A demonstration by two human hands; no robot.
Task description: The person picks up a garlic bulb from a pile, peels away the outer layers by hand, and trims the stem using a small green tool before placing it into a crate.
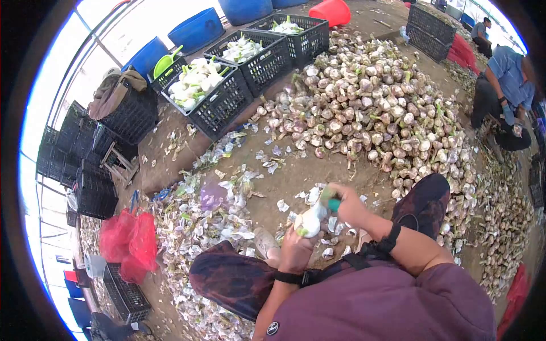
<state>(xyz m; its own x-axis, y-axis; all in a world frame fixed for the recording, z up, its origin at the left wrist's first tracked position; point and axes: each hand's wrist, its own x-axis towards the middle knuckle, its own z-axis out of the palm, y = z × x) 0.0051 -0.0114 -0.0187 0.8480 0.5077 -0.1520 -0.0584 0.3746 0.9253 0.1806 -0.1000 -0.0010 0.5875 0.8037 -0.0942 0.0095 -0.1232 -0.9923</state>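
Note:
My left hand is closed around the root end of a white peeled garlic bulb, held up between my knees. Close against the stem end of that bulb is my right hand, closed on a small green-handled tool; its working end is smeared by motion and hidden by the fingers. Beneath both hands, papery garlic skins lie scattered over the dirt floor. A large heap of unpeeled garlic bulbs spreads beyond my right knee.
Black crates of peeled garlic stand in a row ahead, with blue tubs and a red tub behind. Red mesh bags and a black crate lie at left. A person sits beyond the heap at right.

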